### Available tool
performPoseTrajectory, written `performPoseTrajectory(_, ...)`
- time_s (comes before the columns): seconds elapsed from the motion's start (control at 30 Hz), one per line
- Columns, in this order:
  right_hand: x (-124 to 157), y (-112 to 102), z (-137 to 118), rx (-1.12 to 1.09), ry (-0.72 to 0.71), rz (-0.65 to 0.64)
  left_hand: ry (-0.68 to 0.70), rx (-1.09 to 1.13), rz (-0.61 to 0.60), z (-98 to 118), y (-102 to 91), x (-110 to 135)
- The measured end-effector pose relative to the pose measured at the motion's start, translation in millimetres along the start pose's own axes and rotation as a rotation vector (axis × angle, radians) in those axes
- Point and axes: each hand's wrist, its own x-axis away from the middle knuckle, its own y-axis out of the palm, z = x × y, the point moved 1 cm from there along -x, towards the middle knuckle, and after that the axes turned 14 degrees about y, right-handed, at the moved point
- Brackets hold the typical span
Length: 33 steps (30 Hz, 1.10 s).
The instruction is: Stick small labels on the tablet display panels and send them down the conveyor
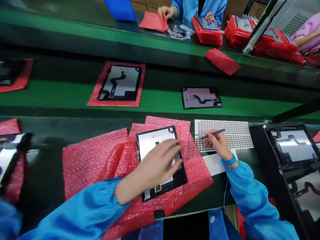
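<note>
The right hand (220, 144) is pinching tweezers (218, 132) above a gridded sheet (238, 135); the left hand (161, 160) (blurred, loosely spread) is reaching over a panel (178, 180).

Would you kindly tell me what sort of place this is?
Probably an electronics assembly line: a screen panel lies on red bubble wrap, the right hand holds tweezers, and a co-worker is opposite.

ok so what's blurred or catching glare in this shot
Head view: the left hand is motion-blurred, while the right hand and tweezers look crisper; head view: the panel under the left hand shines bright white; head view: the device at the left edge is smeared.
</note>
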Motion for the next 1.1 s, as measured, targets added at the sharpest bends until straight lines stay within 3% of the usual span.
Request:
performPoseTrajectory(0.07, -4, 6, -1, 0.044, 0.027, 0.002, 0.089, -0.009, -0.120, 19, 23.2, -18)
performPoseTrajectory(0.17, -7, 9, 0, 0.086, 0.076, 0.024, 0.112, -0.063, -0.271, 31, 52.6, -27)
performPoseTrajectory(0.3, -2, 10, -1, 0.138, 0.090, 0.046, 0.110, -0.109, -0.340, 30, 64.9, -23)
performPoseTrajectory(0.47, 0, 9, -4, 0.168, 0.100, 0.014, 0.124, -0.145, -0.343, 30, 60.6, -20)
performPoseTrajectory(0.7, -4, 5, -21, -0.066, 0.091, -0.082, 0.171, -0.193, -0.350, 31, 67.0, -18)
performPoseTrajectory(0.8, -5, 22, -31, -0.094, 0.086, -0.155, 0.218, -0.187, -0.354, 31, 60.1, -16)
performPoseTrajectory(0.9, -5, 49, -34, -0.076, 0.125, -0.247, 0.248, -0.136, -0.280, 34, 38.5, -10)
performPoseTrajectory(1.0, -4, 71, -30, -0.074, 0.171, -0.299, 0.138, -0.079, -0.196, 37, 16.4, 1)
performPoseTrajectory(1.1, -2, 79, -22, -0.077, 0.210, -0.319, -0.065, -0.095, -0.174, 34, 11.1, 13)
